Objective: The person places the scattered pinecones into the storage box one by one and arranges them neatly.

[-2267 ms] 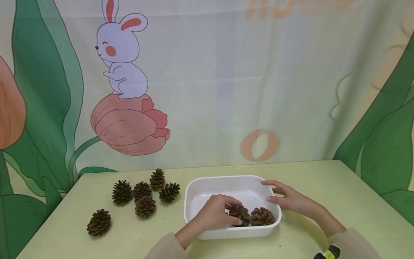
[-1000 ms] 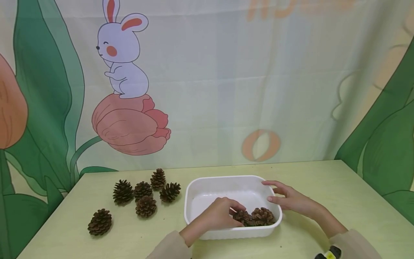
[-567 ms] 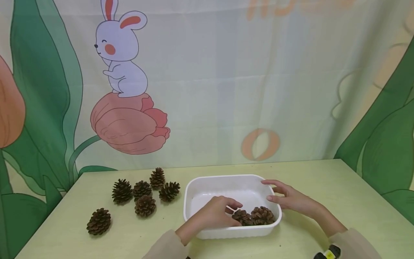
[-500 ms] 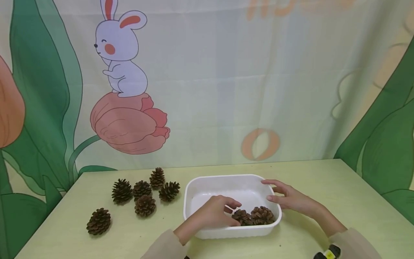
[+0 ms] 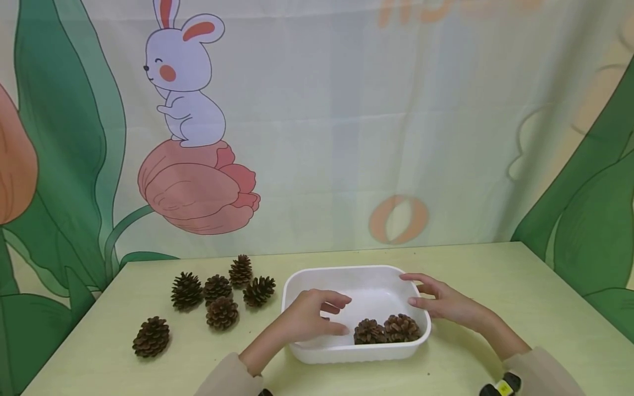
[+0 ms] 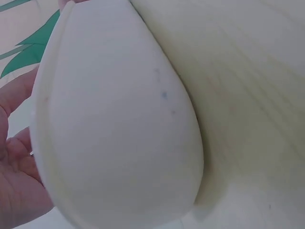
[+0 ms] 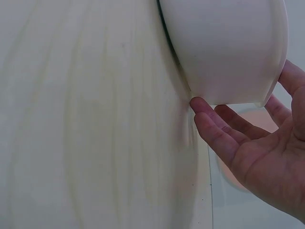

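Observation:
My left hand (image 5: 313, 316) is over the left part of a white plastic tub (image 5: 317, 356), its thumb and fingers spread apart with nothing between them. In the left wrist view, part of that hand (image 6: 19, 176) shows beyond the tub's rim. Two brown pine cones, a left one (image 5: 369, 331) and a right one (image 5: 402, 328), lie side by side inside the tub at its front right. My right hand (image 5: 446, 301) holds the tub's right end, with thumb and forefinger over the rim. From the right wrist, its other fingers (image 7: 217, 133) are along the tub's outer wall.
Several pine cones stand grouped on the pale yellow table (image 5: 470, 357) left of the tub, among them a front one (image 5: 222, 313). A single pine cone (image 5: 151, 337) sits farther left. Behind the table hangs a printed cloth (image 5: 307, 165) with a rabbit and tulips.
My left hand has let go of the left pine cone in the tub and drawn back up and to the left. My right hand has stayed at the tub's right end.

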{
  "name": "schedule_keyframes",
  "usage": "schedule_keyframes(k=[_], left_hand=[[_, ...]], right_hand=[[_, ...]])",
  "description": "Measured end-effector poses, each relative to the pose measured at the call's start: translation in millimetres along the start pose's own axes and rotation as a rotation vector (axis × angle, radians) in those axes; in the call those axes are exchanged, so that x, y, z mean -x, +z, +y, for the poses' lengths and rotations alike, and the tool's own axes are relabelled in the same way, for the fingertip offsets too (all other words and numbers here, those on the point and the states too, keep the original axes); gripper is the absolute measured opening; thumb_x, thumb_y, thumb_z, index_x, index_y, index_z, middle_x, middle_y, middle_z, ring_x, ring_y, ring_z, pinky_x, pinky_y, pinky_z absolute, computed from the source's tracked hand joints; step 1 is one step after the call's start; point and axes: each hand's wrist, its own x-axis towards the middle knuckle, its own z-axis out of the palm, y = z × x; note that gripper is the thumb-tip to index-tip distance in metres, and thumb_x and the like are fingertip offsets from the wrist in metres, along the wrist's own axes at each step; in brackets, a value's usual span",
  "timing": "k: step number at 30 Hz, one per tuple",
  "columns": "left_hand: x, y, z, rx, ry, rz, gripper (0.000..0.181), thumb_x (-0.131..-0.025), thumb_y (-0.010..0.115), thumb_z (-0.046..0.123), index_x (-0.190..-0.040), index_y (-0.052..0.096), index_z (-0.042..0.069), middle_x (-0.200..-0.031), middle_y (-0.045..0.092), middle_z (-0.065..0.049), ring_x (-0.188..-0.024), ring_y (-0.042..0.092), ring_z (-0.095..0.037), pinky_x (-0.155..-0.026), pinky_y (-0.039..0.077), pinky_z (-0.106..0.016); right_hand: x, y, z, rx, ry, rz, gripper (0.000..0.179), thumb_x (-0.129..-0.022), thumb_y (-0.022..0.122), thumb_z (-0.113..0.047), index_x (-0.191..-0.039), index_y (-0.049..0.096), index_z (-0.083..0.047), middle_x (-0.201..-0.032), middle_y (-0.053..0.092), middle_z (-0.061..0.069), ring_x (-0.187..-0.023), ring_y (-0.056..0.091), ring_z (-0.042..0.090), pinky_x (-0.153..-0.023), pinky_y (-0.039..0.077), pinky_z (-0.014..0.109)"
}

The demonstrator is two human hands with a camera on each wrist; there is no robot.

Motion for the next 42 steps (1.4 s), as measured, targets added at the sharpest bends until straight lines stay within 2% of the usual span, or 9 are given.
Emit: schedule_keyframes(k=[9, 18, 22, 28, 36, 42], left_hand=[[19.6, -19.1, -3.5, 0.069, -0.027, 0.041, 0.045, -0.075, 0.074, 0.011, -0.117, 0.060, 0.001, -0.115, 0.059, -0.019, -0.106, 0.056, -0.032, -0.083, 0.052, -0.031], [42.4, -45.1, -12.8, 0.098, -0.029, 0.124, 0.047, -0.076, 0.074, 0.014, -0.118, 0.059, 0.000, -0.116, 0.059, -0.018, -0.107, 0.055, -0.035, -0.085, 0.051, -0.033], [52.6, -57.1, -19.0, 0.094, -0.065, 0.170, 0.048, -0.075, 0.075, 0.017, -0.117, 0.059, 0.001, -0.117, 0.058, -0.018, -0.107, 0.056, -0.034, -0.084, 0.051, -0.032], [68.2, -72.1, -28.9, 0.031, -0.106, 0.251, 0.049, -0.074, 0.075, 0.020, -0.118, 0.059, 0.005, -0.115, 0.061, -0.015, -0.106, 0.057, -0.031, -0.084, 0.051, -0.037], [86.7, -85.9, -38.7, 0.007, -0.214, 0.349, 0.050, -0.074, 0.075, 0.018, -0.120, 0.058, 0.005, -0.119, 0.059, -0.015, -0.107, 0.056, -0.028, -0.086, 0.050, -0.035], [95.9, -94.6, -47.4, -0.022, -0.291, 0.389, 0.052, -0.075, 0.075, 0.019, -0.123, 0.057, 0.008, -0.119, 0.058, -0.014, -0.108, 0.055, -0.028, -0.084, 0.051, -0.036]], right_hand=[[-0.6, 1, 0, 0.008, 0.003, 0.005, 0.058, -0.093, 0.052, -0.022, -0.142, 0.025, -0.008, -0.133, 0.030, 0.035, -0.107, 0.053, 0.031, -0.081, 0.051, 0.040], [0.4, 0, 1, 0.008, 0.004, 0.007, 0.057, -0.094, 0.052, -0.021, -0.142, 0.025, -0.008, -0.133, 0.030, 0.034, -0.107, 0.052, 0.031, -0.082, 0.051, 0.040], [0.4, 0, 1, 0.006, 0.004, 0.010, 0.057, -0.094, 0.052, -0.021, -0.142, 0.025, -0.008, -0.133, 0.029, 0.034, -0.108, 0.052, 0.032, -0.082, 0.051, 0.041], [-0.2, 0, 1, 0.002, -0.001, 0.005, 0.057, -0.094, 0.052, -0.021, -0.142, 0.025, -0.008, -0.133, 0.030, 0.034, -0.108, 0.052, 0.032, -0.082, 0.051, 0.041], [-1.1, 0, 2, 0.003, 0.010, 0.012, 0.057, -0.094, 0.052, -0.022, -0.142, 0.025, -0.009, -0.133, 0.030, 0.034, -0.107, 0.052, 0.031, -0.082, 0.051, 0.041], [-1.5, 0, 3, -0.006, 0.009, 0.011, 0.057, -0.093, 0.052, -0.022, -0.142, 0.025, -0.009, -0.134, 0.029, 0.034, -0.107, 0.053, 0.031, -0.082, 0.051, 0.041]])
